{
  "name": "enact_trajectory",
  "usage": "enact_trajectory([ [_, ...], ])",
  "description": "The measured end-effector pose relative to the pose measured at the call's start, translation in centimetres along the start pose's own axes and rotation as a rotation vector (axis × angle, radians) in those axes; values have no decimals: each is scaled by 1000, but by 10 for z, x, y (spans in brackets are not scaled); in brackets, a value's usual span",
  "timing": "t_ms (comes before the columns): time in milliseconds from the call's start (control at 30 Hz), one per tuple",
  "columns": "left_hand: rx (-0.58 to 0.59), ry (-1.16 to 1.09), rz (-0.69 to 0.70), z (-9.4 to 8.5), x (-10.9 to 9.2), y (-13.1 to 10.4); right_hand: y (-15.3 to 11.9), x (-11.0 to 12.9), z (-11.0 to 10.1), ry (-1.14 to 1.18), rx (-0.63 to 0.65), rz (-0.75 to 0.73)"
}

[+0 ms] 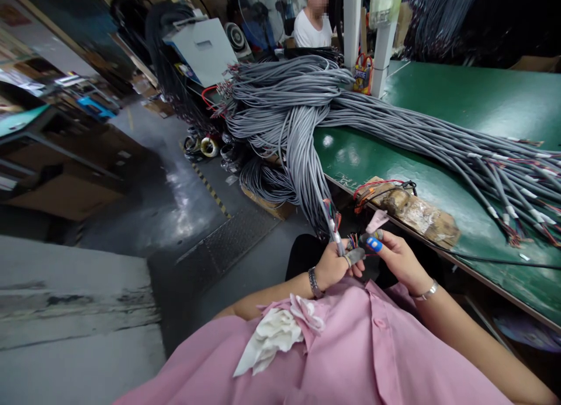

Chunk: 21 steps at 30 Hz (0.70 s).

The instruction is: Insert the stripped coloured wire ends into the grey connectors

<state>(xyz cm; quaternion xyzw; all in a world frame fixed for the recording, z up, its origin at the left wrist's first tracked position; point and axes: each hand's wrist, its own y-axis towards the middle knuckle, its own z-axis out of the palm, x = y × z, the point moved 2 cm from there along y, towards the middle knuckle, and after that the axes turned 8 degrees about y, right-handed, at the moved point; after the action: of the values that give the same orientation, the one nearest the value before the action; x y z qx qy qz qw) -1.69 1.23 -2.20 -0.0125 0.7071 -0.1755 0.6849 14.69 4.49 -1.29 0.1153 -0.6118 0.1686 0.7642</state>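
My left hand (pixel 335 266) is closed around the end of a grey multi-core cable (pixel 336 236), just in front of my lap. Thin coloured wires (pixel 353 241) fan out of that end between my two hands. My right hand (pixel 398 258) pinches at the wire tips, and its thumb wears a blue wrap. Greyish covers sit on other fingertips of both hands. A pale pinkish strip (pixel 377 221) sticks up beside the right fingertips; what it is attached to is hidden. From the left hand, the cable runs up into a hanging bundle of grey cables (pixel 302 153).
A green table (pixel 464 95) carries a long row of grey cables (pixel 421 130) with stripped ends at the right. A wooden block (pixel 421 218) with red and black leads lies at its near edge. A person (pixel 313 28) sits behind the heap. Cable coils (pixel 209 146) stand on the floor.
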Motion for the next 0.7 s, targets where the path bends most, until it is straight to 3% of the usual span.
enact_trajectory([
  [167,-143,-197,11,-1,-1,3,-6,-8,2,148,-52,64],
  [300,-100,-179,-4,1,-1,2,-10,-7,17,192,-139,18],
  [467,96,-61,-29,3,-2,-3,-1,-8,21,166,-98,62],
  [567,59,-83,-29,2,-1,-4,5,-13,17,179,-106,114],
  [700,-36,-182,-40,-1,1,-3,3,-18,14,376,-115,187],
])
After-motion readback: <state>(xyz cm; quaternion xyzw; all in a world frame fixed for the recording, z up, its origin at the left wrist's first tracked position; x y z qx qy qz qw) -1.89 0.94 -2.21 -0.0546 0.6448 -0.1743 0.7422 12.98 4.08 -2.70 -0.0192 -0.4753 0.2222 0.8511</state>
